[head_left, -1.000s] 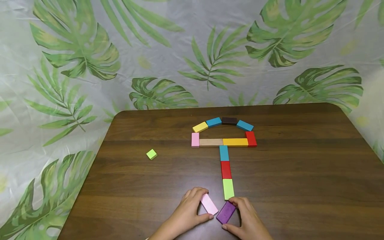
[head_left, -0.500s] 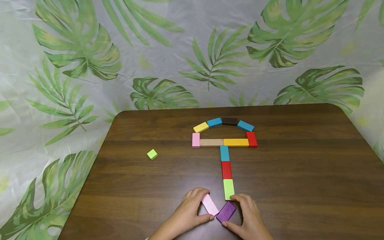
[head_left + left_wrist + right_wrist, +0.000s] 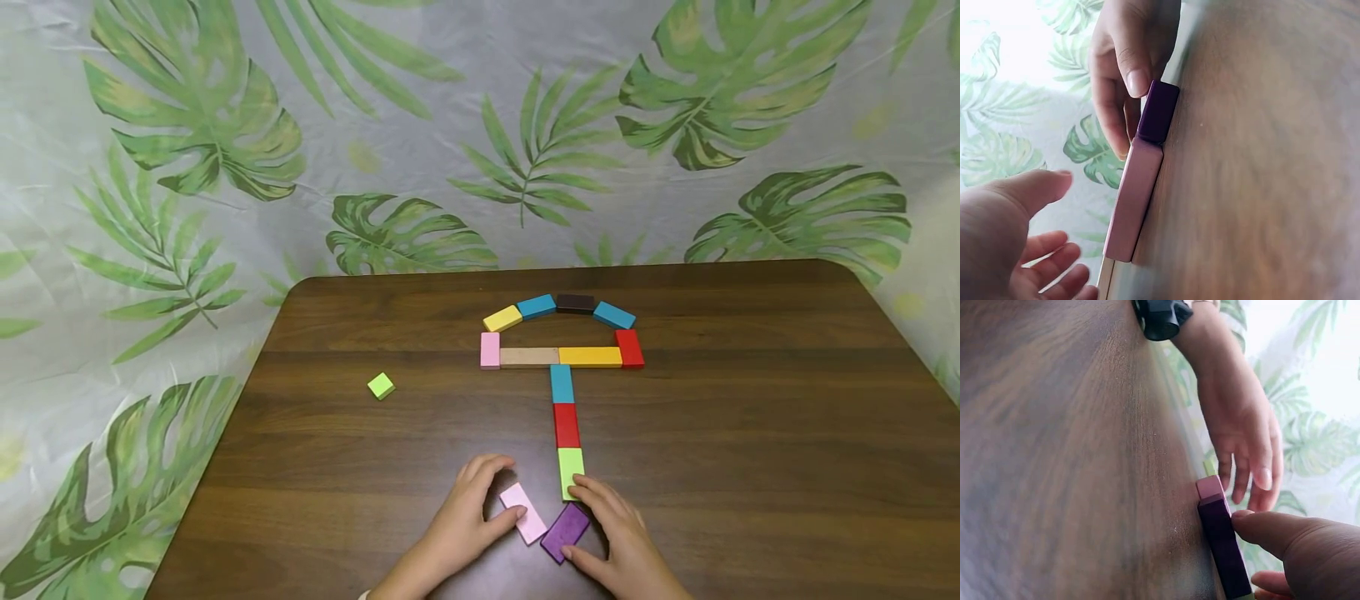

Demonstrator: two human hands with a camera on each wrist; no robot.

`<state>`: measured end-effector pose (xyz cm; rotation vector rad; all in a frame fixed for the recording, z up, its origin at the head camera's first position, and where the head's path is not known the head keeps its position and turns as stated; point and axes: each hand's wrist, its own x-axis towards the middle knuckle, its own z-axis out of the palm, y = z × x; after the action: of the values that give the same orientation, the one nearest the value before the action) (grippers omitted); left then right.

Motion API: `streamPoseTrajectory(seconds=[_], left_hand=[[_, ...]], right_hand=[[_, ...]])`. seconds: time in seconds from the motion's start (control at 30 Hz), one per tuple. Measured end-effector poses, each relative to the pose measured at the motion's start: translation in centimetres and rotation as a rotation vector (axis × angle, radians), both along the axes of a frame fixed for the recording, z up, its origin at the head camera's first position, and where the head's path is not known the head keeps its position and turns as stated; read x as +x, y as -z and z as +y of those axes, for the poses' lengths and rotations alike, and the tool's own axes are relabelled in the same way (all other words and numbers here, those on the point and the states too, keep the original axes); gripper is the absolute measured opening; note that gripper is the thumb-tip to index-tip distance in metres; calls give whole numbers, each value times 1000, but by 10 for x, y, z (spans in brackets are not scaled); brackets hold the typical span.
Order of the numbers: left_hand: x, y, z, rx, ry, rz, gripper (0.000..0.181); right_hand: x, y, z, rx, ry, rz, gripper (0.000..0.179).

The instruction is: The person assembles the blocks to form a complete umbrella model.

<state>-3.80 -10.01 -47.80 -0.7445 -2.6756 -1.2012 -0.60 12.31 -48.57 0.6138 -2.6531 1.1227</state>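
Note:
A pink block [image 3: 531,528] and a purple block [image 3: 566,530] lie flat at the table's near side, their near corners meeting in a V below the light green block [image 3: 571,467]. My left hand [image 3: 467,518] is spread with fingers lifted clear of the pink block; in the left wrist view, a gap separates its thumb from that block. My right hand [image 3: 618,537] is around the purple block with loose fingers. Its thumb touches that block's edge, and its fingertips are over the light green block's lower end.
Above the light green block, a red block [image 3: 566,426] and a blue block [image 3: 562,383] continue the line up to a half-round outline of coloured blocks [image 3: 589,357]. A small light green cube [image 3: 381,386] sits alone at left. A leaf-patterned cloth [image 3: 420,150] hangs behind the table.
My left hand has let go of the pink block and opened. My right hand's grip on the purple block has loosened, its fingers moving up onto the green block. The blocks have barely shifted.

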Motion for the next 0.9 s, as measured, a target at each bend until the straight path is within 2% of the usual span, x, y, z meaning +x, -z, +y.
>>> streamPoseTrajectory(seconds=[0.13, 0.37, 0.57, 0.73, 0.9], left_hand=[[-3, -1, -2, 66, -38, 21, 48], [-13, -10, -10, 157, -108, 77, 50], [-25, -20, -24, 167, -173, 117, 50], [-41, -24, -42, 158, -246, 174, 51], [-58, -26, -65, 141, -339, 171, 52]], right_hand=[[1, 0, 0, 4, 10, -14, 61], [1, 5, 1, -15, -4, 36, 62], [0, 8, 2, -20, -6, 14, 63], [-1, 8, 1, -17, -7, 11, 63], [0, 7, 1, -11, 0, -3, 63]])
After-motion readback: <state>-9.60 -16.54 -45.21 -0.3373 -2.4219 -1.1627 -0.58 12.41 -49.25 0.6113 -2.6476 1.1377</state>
